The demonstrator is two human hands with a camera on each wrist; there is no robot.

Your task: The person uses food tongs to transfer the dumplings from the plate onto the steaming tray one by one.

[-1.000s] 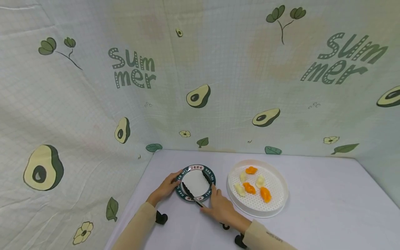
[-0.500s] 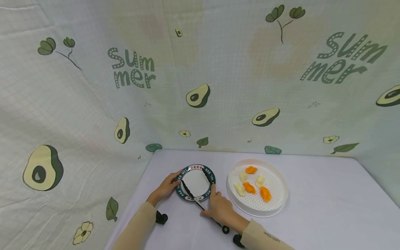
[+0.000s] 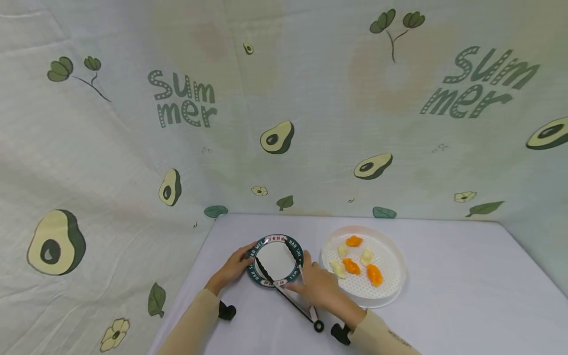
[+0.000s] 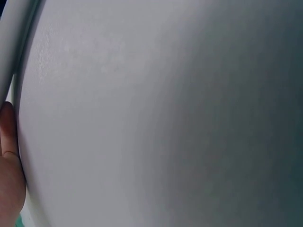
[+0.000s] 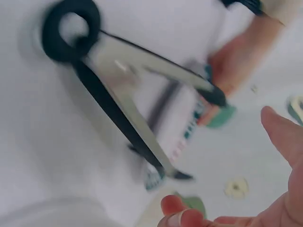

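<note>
Left hand (image 3: 232, 267) curled against the near-left rim of a small plate (image 3: 276, 244), thumb on the edge, steadying it; in the left wrist view only a fingertip at the frame's edge against a pale surface. Right hand (image 3: 316, 287) lowered over the tongs (image 3: 284, 295), fingers bent around the right arm of the tool near its middle; a firm grasp cannot be told from the head view, and in the blurred right wrist view the fingers (image 5: 182, 215) loosely curled with the tongs (image 5: 128, 106) lying apart from them, so probably closing rather than clamped. Tongs lying spread in a V, ring end (image 3: 318, 325) on the bench (image 3: 443, 296) near the right wrist, both dark tips resting on the plate's white centre. Long axis running from that ring up and leftward away from the right hand toward the left hand, so right hand plainly the nearer to the handle, left hand nearer to the tips. Just beyond the right hand on its outer side, a round white perforated tray (image 3: 395, 291) holding orange and pale dumplings (image 3: 351, 266), close to the plate but not touching. Farther out, an avocado-print cloth (image 3: 284, 123) hung behind and to the left.
</note>
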